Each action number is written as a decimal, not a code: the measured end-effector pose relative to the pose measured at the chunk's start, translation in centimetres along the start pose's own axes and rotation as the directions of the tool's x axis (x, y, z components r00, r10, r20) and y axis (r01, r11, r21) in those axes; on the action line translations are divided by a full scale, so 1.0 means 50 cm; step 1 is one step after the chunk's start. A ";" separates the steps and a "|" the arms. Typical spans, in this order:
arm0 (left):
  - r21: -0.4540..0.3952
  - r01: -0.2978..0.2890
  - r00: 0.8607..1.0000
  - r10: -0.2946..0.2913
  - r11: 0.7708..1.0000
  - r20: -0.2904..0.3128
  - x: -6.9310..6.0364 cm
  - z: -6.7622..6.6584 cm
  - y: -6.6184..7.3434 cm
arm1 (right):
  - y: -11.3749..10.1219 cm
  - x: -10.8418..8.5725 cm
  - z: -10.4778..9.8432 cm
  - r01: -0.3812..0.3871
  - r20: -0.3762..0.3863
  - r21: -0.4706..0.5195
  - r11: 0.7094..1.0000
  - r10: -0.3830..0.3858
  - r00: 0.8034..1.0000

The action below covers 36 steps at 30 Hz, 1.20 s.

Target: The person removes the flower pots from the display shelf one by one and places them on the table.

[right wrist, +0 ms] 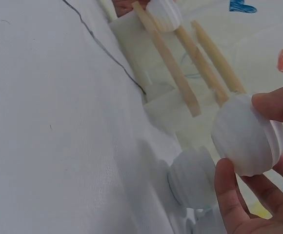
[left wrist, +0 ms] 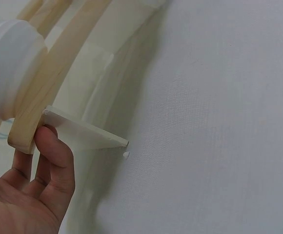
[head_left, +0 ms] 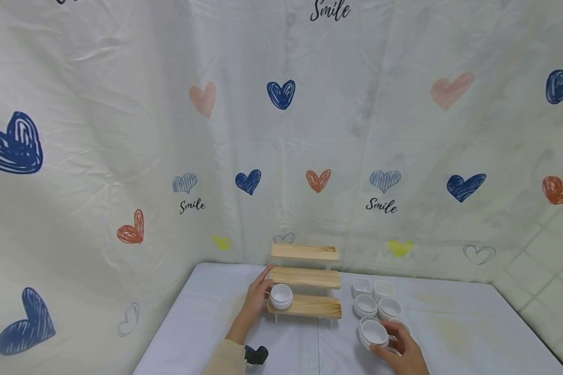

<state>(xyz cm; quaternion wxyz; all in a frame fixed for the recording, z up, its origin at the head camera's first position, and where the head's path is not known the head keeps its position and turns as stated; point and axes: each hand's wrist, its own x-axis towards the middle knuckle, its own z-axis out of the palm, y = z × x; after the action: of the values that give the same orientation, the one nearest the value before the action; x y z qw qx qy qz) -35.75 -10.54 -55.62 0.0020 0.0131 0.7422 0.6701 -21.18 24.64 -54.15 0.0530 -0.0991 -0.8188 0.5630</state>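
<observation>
My right hand (head_left: 402, 350) holds a small white bowl (head_left: 374, 333) at its side, between thumb and fingers. In the right wrist view, the held bowl (right wrist: 246, 136) is raised above another white bowl (right wrist: 192, 178). At the left end of a three-tier wooden stand (head_left: 305, 307), my left hand (head_left: 255, 298) grips the edge of a lower board. The left wrist view shows curled fingers (left wrist: 56, 156) against the board end (left wrist: 29, 126) and its pale leg. One white bowl (head_left: 281, 296) sits on the lowest board's left end, beside that hand.
Several white dishes stand right of the stand, including round bowls (head_left: 390, 308) and square dishes (head_left: 362, 286). A white cloth (head_left: 450, 333) covers the table. Behind it hangs a curtain (head_left: 338, 140) printed with hearts. A black object (head_left: 256, 355) lies near the left sleeve.
</observation>
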 end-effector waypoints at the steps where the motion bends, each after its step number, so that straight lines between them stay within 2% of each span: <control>1: 0.000 -0.006 1.000 0.006 1.000 -0.001 -0.009 0.000 0.011 | 0.001 -0.001 -0.001 0.006 -0.002 0.007 1.000 -0.006 1.000; 2: -0.004 -0.005 1.000 0.005 1.000 0.000 -0.017 0.000 0.020 | 0.002 -0.002 -0.002 0.014 -0.004 0.015 1.000 -0.014 1.000; 5: 0.004 -0.002 1.000 0.002 1.000 -0.001 -0.017 0.000 0.022 | 0.007 -0.003 -0.005 0.040 -0.014 0.025 0.999 -0.039 0.999; 7: 0.006 -0.009 1.000 0.009 1.000 -0.005 -0.011 0.001 0.013 | 0.011 -0.003 -0.006 0.058 -0.027 0.029 0.998 -0.057 0.998; 9: 0.015 -0.004 1.000 0.004 1.000 -0.010 0.005 0.002 -0.007 | 0.016 -0.003 -0.008 0.072 -0.035 0.028 0.997 -0.071 0.997; 12: 0.018 -0.006 1.000 0.006 1.000 -0.016 0.006 0.003 -0.007 | 0.021 -0.004 -0.011 0.085 -0.032 0.029 0.996 -0.084 0.996; 16: 0.029 -0.005 1.000 0.005 1.000 -0.021 -0.003 0.005 0.006 | 0.021 -0.002 -0.018 0.030 0.005 0.019 0.999 -0.030 1.000; 22: 0.021 -0.023 1.000 0.023 1.000 -0.007 -0.030 0.006 0.039 | 0.026 0.005 -0.025 -0.057 0.053 -0.026 0.998 0.059 0.997; 28: 0.001 -0.010 1.000 0.010 1.000 0.018 -0.045 -0.002 0.060 | 0.039 0.009 -0.029 -0.059 0.071 -0.044 0.997 0.062 0.996; 30: -0.001 0.001 1.000 -0.001 1.000 0.022 -0.041 -0.003 0.055 | 0.042 0.010 -0.030 -0.057 0.081 -0.045 0.997 0.061 0.995; 36: 0.000 0.000 1.000 0.000 1.000 0.017 -0.003 0.000 0.002 | 0.048 0.011 -0.033 -0.074 0.124 -0.036 0.997 0.078 0.989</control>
<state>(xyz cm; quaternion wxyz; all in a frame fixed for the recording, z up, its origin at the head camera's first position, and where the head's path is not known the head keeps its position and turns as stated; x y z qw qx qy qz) -35.58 -10.56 -55.53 0.0082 0.0188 0.7420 0.6701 -21.12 27.10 -55.82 -0.0218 -0.0954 -0.8248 0.5568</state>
